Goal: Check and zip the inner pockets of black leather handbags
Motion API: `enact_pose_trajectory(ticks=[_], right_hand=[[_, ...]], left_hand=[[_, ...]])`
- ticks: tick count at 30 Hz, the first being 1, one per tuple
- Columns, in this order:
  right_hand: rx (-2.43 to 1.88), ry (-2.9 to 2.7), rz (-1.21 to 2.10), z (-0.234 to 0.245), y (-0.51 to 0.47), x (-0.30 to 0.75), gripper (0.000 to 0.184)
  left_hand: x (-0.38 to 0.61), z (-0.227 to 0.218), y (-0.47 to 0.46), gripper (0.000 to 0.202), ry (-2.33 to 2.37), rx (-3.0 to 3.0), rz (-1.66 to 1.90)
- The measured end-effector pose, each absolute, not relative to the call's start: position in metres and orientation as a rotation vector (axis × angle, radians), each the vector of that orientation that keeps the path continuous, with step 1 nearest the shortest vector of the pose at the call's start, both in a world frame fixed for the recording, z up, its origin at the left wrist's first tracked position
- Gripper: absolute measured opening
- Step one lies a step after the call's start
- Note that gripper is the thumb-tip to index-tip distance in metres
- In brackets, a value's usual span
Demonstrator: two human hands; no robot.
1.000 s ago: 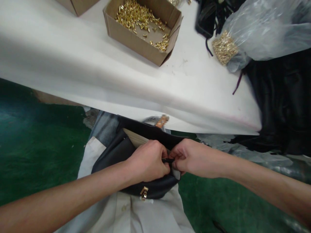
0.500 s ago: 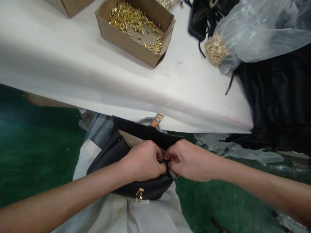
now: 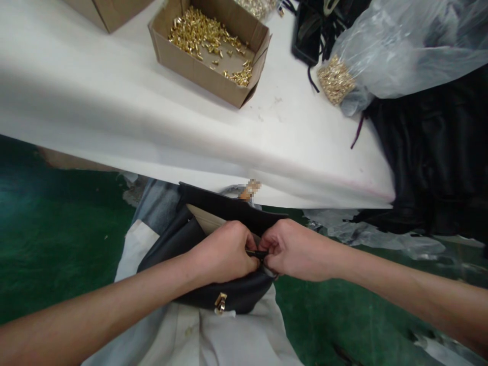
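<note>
A black handbag (image 3: 173,249) lies on my lap with its flap (image 3: 213,198) raised and a beige lining (image 3: 204,218) showing inside. A gold clasp (image 3: 220,303) sits on its front, and a gold fitting (image 3: 250,190) is on the flap's edge, blurred. Over the bag's opening, my left hand (image 3: 229,254) is closed, thumb and fingers pinching a small black strip (image 3: 256,252). Facing it, my right hand (image 3: 292,251) pinches the same strip from the other side, fingertips nearly touching. Whether the strip belongs to the bag is hidden by my fingers.
A white-covered table (image 3: 160,112) stands in front of me. On it are a cardboard box (image 3: 194,66) of small gold rivets, another box (image 3: 110,12), a clear plastic bag (image 3: 415,51), gold pieces (image 3: 335,80) and black material (image 3: 438,152). Below is a green floor (image 3: 68,229).
Both hands keep their pinch on the strip, almost unmoved. The view has shifted slightly, so the table items appear a little further left.
</note>
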State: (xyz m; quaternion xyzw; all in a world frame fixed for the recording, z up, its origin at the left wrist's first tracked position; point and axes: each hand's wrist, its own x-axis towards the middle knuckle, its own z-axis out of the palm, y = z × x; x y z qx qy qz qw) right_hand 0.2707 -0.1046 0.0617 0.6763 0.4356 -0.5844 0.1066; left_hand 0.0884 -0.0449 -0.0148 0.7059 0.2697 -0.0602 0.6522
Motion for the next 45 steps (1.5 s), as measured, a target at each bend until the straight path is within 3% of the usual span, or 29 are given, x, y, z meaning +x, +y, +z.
enact_pose_trajectory(ticks=[5, 19, 27, 35, 45], right_hand=[[1.999, 1.293, -1.729, 0.063, -0.108, 0.27, 0.022], [1.94, 1.314, -1.786, 0.06, -0.106, 0.274, 0.009], [1.975, 1.335, -1.69, 0.067, -0.104, 0.268, 0.018], [1.847, 1.516, -1.544, 0.07, -0.104, 0.269, 0.01], [1.931, 1.367, -1.651, 0.064, -0.107, 0.271, 0.01]], left_hand=[[0.085, -0.014, -0.04, 0.022, 0.524, 1.533, -0.167], [0.092, -0.018, -0.052, 0.016, 0.635, 1.669, -0.097], [0.092, -0.019, -0.053, 0.016, 0.652, 1.651, -0.106], [0.09, -0.014, -0.055, 0.015, 0.646, 1.688, -0.113], [0.096, -0.013, -0.056, 0.016, 0.662, 1.743, -0.102]])
